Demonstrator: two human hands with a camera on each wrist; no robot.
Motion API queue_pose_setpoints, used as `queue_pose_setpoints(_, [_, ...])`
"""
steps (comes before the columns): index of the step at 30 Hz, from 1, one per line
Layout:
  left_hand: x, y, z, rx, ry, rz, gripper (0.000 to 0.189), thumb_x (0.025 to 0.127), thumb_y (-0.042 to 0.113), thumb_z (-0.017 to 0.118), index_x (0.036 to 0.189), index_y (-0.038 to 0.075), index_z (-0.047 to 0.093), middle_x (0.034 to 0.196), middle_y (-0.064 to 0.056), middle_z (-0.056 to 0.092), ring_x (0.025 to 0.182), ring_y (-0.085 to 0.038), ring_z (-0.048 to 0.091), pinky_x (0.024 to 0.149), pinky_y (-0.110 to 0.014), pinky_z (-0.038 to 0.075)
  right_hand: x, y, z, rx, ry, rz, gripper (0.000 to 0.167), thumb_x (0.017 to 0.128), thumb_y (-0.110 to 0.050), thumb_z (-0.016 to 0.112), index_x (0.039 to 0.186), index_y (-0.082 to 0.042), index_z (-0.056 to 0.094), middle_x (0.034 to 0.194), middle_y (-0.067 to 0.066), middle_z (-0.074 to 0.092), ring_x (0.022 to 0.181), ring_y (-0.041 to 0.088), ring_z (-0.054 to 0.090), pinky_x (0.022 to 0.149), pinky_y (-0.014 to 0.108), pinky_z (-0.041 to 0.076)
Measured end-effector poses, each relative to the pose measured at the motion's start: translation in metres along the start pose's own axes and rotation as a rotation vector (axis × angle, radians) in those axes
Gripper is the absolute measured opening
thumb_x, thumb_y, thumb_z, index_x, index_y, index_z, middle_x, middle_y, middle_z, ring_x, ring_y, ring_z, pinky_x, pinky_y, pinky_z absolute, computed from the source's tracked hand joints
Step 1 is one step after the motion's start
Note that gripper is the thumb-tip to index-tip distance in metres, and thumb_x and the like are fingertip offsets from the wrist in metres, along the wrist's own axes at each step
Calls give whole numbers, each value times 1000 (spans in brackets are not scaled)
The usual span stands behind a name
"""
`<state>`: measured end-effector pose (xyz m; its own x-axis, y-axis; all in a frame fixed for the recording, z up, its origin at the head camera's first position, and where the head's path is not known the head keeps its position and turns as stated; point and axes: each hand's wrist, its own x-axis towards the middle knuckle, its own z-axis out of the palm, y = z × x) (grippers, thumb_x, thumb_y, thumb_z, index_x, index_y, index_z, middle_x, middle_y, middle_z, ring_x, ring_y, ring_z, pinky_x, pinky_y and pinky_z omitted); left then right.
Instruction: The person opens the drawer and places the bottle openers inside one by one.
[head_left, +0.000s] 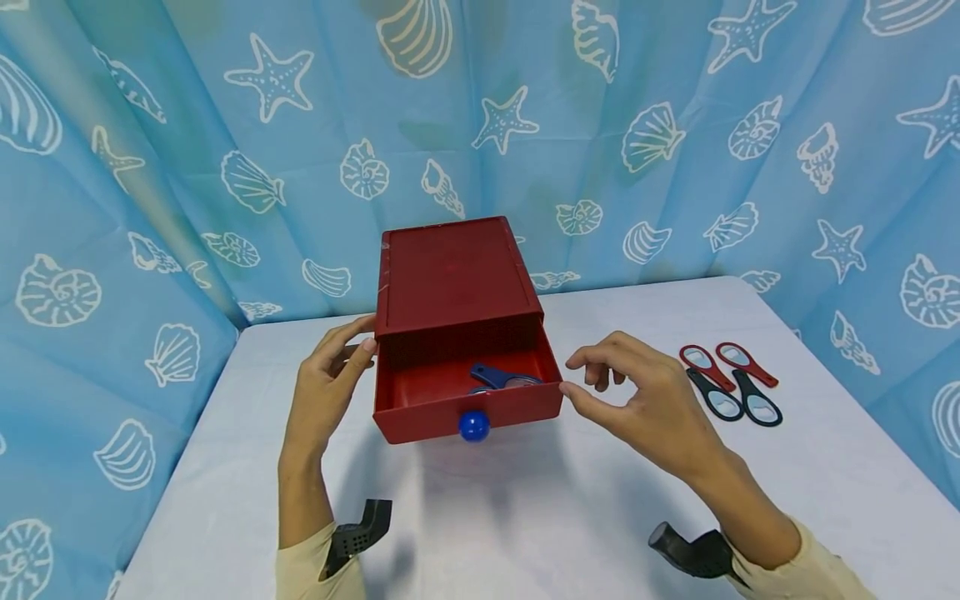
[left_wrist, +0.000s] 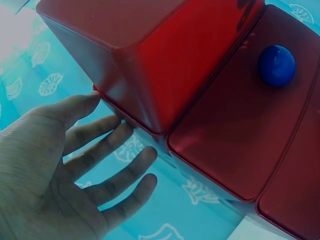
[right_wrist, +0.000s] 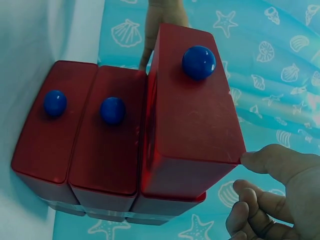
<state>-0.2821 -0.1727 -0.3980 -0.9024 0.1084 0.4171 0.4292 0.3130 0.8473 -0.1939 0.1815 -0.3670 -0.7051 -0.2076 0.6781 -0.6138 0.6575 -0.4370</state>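
Note:
A red drawer cabinet [head_left: 453, 275] stands on the table with its top drawer [head_left: 517, 406] pulled out. The drawer front carries a round blue knob [head_left: 473, 426]. Inside lies a magnifying glass with a blue handle [head_left: 493, 375]; part of another blue item shows beside it, mostly hidden by the drawer front. My left hand [head_left: 326, 383] is at the cabinet's left side, its thumb touching the edge by the drawer and its fingers loosely spread. At the drawer's front right corner, the thumb of my right hand [head_left: 648, 400] touches the corner, while the other fingers bend loosely around nothing.
To the right on the white table [head_left: 525, 525] lie two magnifying glasses with red frames [head_left: 763, 377] and two with black frames [head_left: 746, 387]. Two lower drawers [right_wrist: 102, 150] with blue knobs are pushed in. A blue shell-patterned curtain [head_left: 300, 208] hangs behind.

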Motion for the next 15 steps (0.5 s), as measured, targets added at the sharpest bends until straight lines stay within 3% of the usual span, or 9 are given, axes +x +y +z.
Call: queue_pose_setpoints(15, [1, -2, -1, -19, 2, 15, 41, 101, 32, 61, 141, 24, 59, 139, 5, 54, 111, -17, 62, 95, -24, 51, 6, 4, 8, 23, 39, 9, 26, 78, -6, 85, 99, -15, 74, 82, -10, 58, 77, 7, 53, 64, 16, 44])
